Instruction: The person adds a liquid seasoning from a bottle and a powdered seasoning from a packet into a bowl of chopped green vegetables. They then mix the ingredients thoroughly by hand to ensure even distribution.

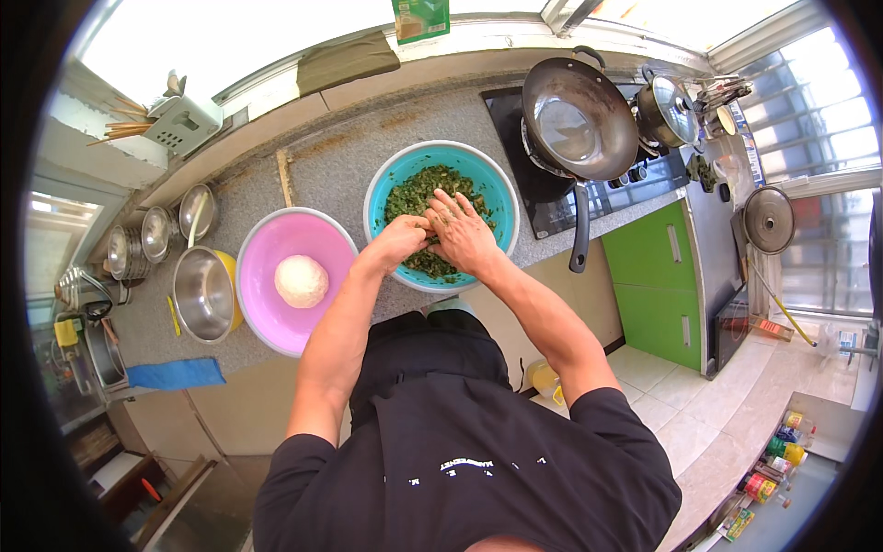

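Note:
My right hand (pixel 460 233) is over the turquoise bowl (pixel 509 200), palm down with its fingers spread and bits of green filling stuck to it. My left hand (pixel 403 241) has its fingers curled and touches the right hand's fingers; what its fingertips hold, if anything, is hidden. Below both hands lies a chopped green filling (pixel 428 190), partly covered by them. To the left of the turquoise bowl stands a pink bowl (pixel 265 245) with a pale ball of dough (pixel 301 281) in it.
A wok (pixel 579 117) rests on the gas hob (pixel 507 131) at right, its handle jutting over the counter edge. A lidded pot (pixel 666 110) is beyond it. At left are a steel pot (pixel 203 293), several steel bowls (pixel 157 231) and a blue cloth (pixel 176 373).

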`<action>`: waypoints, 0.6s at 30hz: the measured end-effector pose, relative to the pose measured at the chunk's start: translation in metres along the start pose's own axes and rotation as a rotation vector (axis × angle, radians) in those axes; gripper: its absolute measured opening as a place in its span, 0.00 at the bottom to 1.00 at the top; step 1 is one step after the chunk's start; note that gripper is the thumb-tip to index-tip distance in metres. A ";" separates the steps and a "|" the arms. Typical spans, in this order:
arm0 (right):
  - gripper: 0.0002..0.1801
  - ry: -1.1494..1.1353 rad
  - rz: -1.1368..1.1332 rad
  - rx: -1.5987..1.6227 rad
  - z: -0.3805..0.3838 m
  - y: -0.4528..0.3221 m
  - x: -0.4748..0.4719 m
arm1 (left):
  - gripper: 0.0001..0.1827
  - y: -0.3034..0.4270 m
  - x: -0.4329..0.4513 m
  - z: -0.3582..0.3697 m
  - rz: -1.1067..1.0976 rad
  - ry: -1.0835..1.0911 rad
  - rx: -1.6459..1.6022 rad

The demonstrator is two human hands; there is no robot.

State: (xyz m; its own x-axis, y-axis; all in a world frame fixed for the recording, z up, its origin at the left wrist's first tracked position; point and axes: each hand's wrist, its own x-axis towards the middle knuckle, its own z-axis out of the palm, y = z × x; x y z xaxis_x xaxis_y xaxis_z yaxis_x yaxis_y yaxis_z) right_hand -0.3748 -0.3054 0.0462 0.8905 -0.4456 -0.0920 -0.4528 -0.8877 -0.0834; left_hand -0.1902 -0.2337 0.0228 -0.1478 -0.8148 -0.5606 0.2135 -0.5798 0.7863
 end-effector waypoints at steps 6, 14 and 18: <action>0.36 -0.033 0.064 0.115 0.006 0.013 -0.016 | 0.24 0.014 -0.019 0.004 0.022 0.085 -0.392; 0.30 0.182 0.486 1.397 0.022 0.029 -0.005 | 0.44 0.023 -0.019 0.024 0.251 -0.015 -1.087; 0.38 0.013 0.666 2.391 0.009 0.026 0.001 | 0.47 0.029 -0.018 0.043 0.367 -0.129 -1.218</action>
State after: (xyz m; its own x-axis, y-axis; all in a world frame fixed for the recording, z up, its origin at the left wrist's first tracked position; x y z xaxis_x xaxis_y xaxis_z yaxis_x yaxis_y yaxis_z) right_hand -0.3858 -0.3279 0.0350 0.6767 -0.4891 -0.5503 0.1933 0.8393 -0.5082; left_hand -0.2224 -0.2360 0.0669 0.0298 -0.9596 -0.2796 0.9944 0.0000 0.1059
